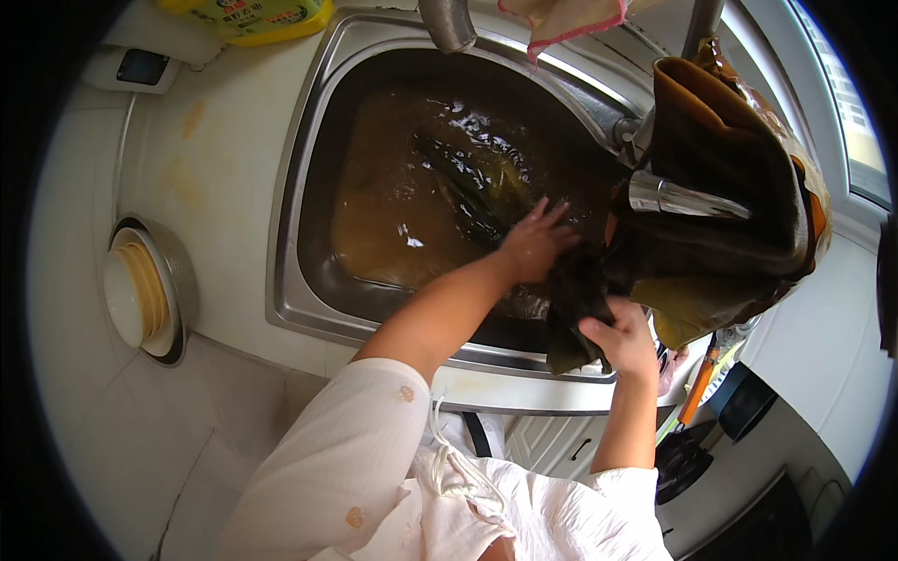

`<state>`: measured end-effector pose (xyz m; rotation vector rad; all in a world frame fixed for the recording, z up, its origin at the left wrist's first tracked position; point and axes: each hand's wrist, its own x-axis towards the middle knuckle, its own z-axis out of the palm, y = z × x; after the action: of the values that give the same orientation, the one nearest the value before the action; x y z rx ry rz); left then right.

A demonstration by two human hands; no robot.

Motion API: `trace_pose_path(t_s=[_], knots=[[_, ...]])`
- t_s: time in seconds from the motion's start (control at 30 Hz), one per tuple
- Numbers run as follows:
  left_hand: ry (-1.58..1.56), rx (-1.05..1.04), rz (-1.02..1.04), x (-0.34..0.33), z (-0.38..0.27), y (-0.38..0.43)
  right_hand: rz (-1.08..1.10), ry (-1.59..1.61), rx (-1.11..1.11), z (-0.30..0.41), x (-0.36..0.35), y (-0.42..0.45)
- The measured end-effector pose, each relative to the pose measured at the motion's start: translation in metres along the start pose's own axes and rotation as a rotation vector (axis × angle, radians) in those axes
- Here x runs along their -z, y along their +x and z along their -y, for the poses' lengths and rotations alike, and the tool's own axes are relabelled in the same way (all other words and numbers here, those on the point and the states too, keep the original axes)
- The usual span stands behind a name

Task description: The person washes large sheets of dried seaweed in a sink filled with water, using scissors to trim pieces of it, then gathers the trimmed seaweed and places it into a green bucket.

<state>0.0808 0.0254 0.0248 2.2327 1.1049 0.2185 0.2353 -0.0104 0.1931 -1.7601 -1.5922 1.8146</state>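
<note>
Murky brown water [382,210] stands in a stainless-steel sink [289,231] in front of me. Dark green kelp [470,182] lies partly under its rippled surface. My right hand [624,336] grips a dark strip of kelp [579,308] by its edge at the sink's near right side. Beside that strip, over the water, is my left hand [540,242], slightly blurred, with its fingers spread; its palm side is hidden. A large folded sheet of kelp [729,259] hangs at the right, behind a chrome spout [684,196].
A grey metal pipe [447,24] and a pink-edged cloth [579,21] hang over the sink's far edge. On the left counter sit stacked bowls [137,298] and a yellow detergent bottle [252,17]. An orange-handled utensil [700,386] and dark pans [680,463] are at the lower right.
</note>
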Motion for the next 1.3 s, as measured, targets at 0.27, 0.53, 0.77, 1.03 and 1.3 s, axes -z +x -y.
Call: trace_pose_path(t_s=[0.27,0.53,0.77,1.03,1.3], knots=[[0.004,0.319,-0.105,-0.015,0.087,-0.06,-0.275,0.418,0.252,0.004,0.022,-0.056],[0.214,0.595,-0.381,0.027,0.143,-0.135,-0.28,0.42,0.284,0.025,0.023,-0.078],[0.176,1.017,-0.231,0.06,0.141,-0.156,-0.193,0.585,0.415,0.038,0.036,-0.1],[-0.004,0.309,-0.209,0.056,0.003,-0.089,-0.315,0.522,0.077,-0.025,0.006,-0.001],[0.283,0.325,-0.078,-0.01,0.039,-0.076,-0.65,-0.888,0.153,-0.091,-0.049,0.114]])
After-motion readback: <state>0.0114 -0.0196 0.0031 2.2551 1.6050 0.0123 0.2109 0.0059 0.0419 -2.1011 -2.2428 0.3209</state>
